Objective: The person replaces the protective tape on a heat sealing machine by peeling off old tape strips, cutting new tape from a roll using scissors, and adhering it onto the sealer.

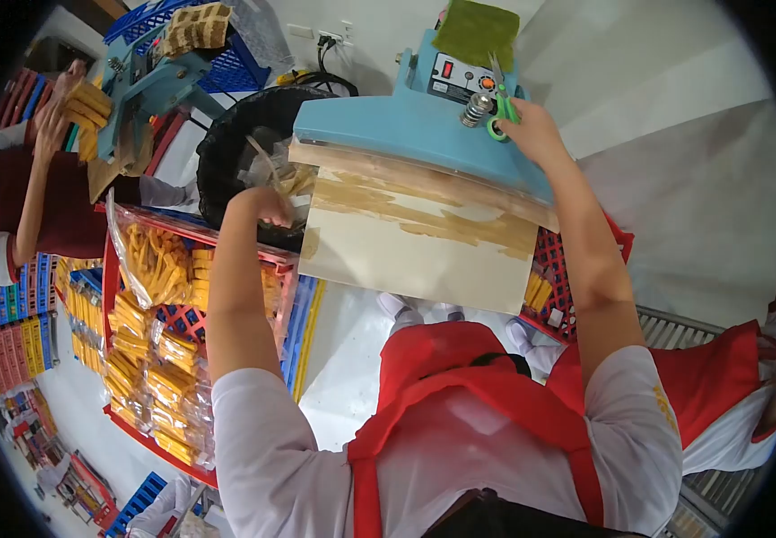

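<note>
Green-handled scissors [499, 115] are in my right hand [531, 133], blades pointing up, over the right part of the blue sealing machine [379, 121]. My left hand [269, 206] is at the edge of the black-lined bin [217, 166], its fingers curled; whatever it may hold is hidden. Clear plastic scraps [267, 166] lie in the bin just beyond that hand. Between my arms, the stained white board [406, 251] extends from the front of the machine. A green cloth [476, 34] rests on top of the machine.
A red crate [112, 269] at the left holds bagged yellow-orange sticks [168, 381]. Another red crate [557, 269] is under the board's right side. A co-worker's hands [52, 117] are at a second machine [159, 76], upper left. Another person's red apron [711, 377] shows at right.
</note>
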A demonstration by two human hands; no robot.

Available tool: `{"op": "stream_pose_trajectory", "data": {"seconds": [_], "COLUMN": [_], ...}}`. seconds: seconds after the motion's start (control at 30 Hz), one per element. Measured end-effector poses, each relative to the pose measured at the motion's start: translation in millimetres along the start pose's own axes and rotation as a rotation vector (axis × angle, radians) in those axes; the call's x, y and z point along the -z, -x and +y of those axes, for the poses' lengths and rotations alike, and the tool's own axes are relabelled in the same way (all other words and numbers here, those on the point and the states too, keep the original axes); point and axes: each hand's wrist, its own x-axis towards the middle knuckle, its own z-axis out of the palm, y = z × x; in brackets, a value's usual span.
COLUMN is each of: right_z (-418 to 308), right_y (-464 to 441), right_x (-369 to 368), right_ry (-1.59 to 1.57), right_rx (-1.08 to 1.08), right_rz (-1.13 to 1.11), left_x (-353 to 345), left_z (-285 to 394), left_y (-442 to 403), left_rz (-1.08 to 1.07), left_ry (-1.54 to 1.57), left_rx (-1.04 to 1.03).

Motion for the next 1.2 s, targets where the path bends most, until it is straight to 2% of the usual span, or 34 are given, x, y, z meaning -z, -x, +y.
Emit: {"op": "stream_pose_trajectory", "data": {"seconds": [0.1,0.13,0.2,0.23,0.27,0.3,0.37,0.4,0.47,0.53,0.57,0.6,0.63,0.67,0.73,0.77,0.83,0.87,0.9,0.97,1.03,1.1,1.13,1.2], "right_z": [7.7,10.4,14.3,12.9,10.6,2.3,-3.0,-2.7,-3.0,-3.2,-9.6,-16.2,-9.4,2.0,9.9,15.4,22.4,25.8,28.0,32.1,29.1,27.7,26.0,29.3], "right_y": [-5.6,-8.6,-15.4,-14.1,-12.9,-12.0,-9.5,-8.0,0.0,25.7,47.4,70.6,89.8,104.3,116.2,120.1,117.9,115.3,115.4,121.0,120.3,121.5,122.3,120.5], "right_x": [-0.9,-1.9,-4.5,-4.4,-4.7,-3.0,-0.9,-2.6,-3.4,1.4,7.6,13.2,-2.3,-27.0,-55.9,-68.8,-82.9,-85.9,-87.0,-90.0,-86.0,-82.4,-78.8,-87.8], "right_ry": [-0.049,-0.066,-0.021,0.021,0.023,0.074,0.12,0.099,0.064,-0.045,-0.093,-0.138,-0.15,-0.159,-0.107,-0.11,-0.115,-0.12,-0.107,-0.098,-0.154,-0.108,-0.059,-0.024], "right_rx": [0.013,0.034,0.055,0.077,0.078,0.031,-0.011,-0.024,-0.03,0.324,0.23,0.136,0.236,0.336,0.487,0.484,0.428,0.429,0.41,0.383,0.289,0.263,0.234,0.25], "right_rz": [-0.027,-0.053,-0.048,-0.037,-0.038,-0.046,-0.053,-0.035,-0.024,0.526,0.389,0.254,0.19,0.124,0.002,0.006,0.238,0.246,0.221,0.201,0.1,0.068,0.026,0.06], "left_x": [7.1,12.4,25.2,26.3,34.3,35.3,18.4,12.0,-3.4,-21.2,-33.6,-49.8,-66.4,-76.6,-86.2,-88.9,-85.7,-84.5,-82.4,-83.0,-80.3,-77.0,-75.9,-68.5], "left_z": [36.8,30.7,7.0,11.4,19.5,18.0,27.1,33.8,47.3,89.6,121.9,154.5,184.2,203.5,244.0,253.4,263.2,261.4,261.5,263.3,270.5,273.4,273.0,273.2], "left_y": [21.4,22.4,14.9,33.4,49.9,58.8,64.8,66.3,67.5,82.0,83.8,86.5,77.2,58.8,39.1,31.6,14.2,6.2,5.9,6.3,7.4,5.1,3.1,-2.0], "left_rz": [0.093,0.126,0.33,0.691,0.784,0.839,1.082,1.084,1.345,1.724,1.834,1.797,1.648,1.492,1.41,1.408,1.425,1.4,1.397,1.359,1.408,1.355,1.359,1.239], "left_ry": [-0.033,0.069,-0.001,0.022,-0.011,0.052,-0.024,-0.026,0.074,0.162,0.273,0.173,0.13,-0.003,-0.052,-0.058,0.088,0.157,0.148,0.177,0.17,0.095,0.081,0.062], "left_rx": [-0.017,-0.015,-0.011,0.007,0.255,0.321,0.536,0.545,0.415,0.002,-0.089,-0.219,-0.294,-0.604,-0.794,-0.796,-0.673,-0.562,-0.564,-0.436,-0.422,-0.202,-0.215,-0.064]}}
